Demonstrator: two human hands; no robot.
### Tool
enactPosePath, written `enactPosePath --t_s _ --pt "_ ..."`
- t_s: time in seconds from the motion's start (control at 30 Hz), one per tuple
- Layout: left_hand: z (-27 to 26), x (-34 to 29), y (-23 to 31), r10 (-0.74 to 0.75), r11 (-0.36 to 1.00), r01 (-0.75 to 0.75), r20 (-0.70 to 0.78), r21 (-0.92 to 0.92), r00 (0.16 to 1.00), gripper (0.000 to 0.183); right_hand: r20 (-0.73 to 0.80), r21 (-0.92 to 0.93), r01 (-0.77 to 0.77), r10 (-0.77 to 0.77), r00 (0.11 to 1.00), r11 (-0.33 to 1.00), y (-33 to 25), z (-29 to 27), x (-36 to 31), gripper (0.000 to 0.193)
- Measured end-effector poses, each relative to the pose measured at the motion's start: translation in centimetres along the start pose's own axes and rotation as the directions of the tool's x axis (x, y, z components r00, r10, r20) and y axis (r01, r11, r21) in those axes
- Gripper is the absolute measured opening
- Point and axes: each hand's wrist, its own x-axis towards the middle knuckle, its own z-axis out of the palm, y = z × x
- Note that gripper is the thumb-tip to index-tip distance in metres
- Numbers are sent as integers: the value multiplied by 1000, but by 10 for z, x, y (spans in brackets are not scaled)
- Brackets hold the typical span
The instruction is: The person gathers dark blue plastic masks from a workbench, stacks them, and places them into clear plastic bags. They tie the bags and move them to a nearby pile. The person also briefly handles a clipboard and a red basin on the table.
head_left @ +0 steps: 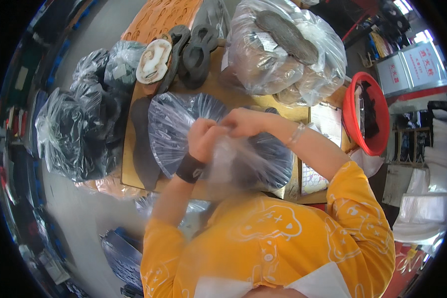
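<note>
On the table in front of me stands a clear plastic bag (171, 121) with dark contents that I cannot make out through the film. Its mouth is gathered up toward me, and the loose film is blurred. My left hand (203, 141), with a black band at the wrist, is closed round the gathered neck. Right beside it, my right hand (242, 122) pinches the same neck, its fingers bent and partly hidden. A flat dark sole-shaped piece (141, 144) lies at the bag's left.
Behind are a large filled clear bag (263, 67), black sole-shaped forms (197, 59) and an orange sheet with cut-outs (159, 20). At right, papers on a clipboard (325, 121) lie near a red basket (350, 107). Tied bags of dark pieces (69, 136) flank the table's left.
</note>
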Motion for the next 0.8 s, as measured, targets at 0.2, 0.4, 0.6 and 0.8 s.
enactPosePath --t_s 0.2,0.4,0.6,0.8 --pt "-14 -16 1 222 975 -223 57 8 973 19 110 -781 438 -591 799 446 -37 -20 -14 14" --pt "12 -37 3 56 998 -58 -163 -4 985 36 155 -739 210 -141 978 640 -78 -28 -22 15" --pt "15 -39 8 -33 999 39 -161 34 986 31 223 -709 230 -97 970 667 -80 -35 -21 32" --pt "-17 -73 10 -2 937 30 -81 349 997 32 135 -664 177 -115 984 727 17 -34 -7 32"
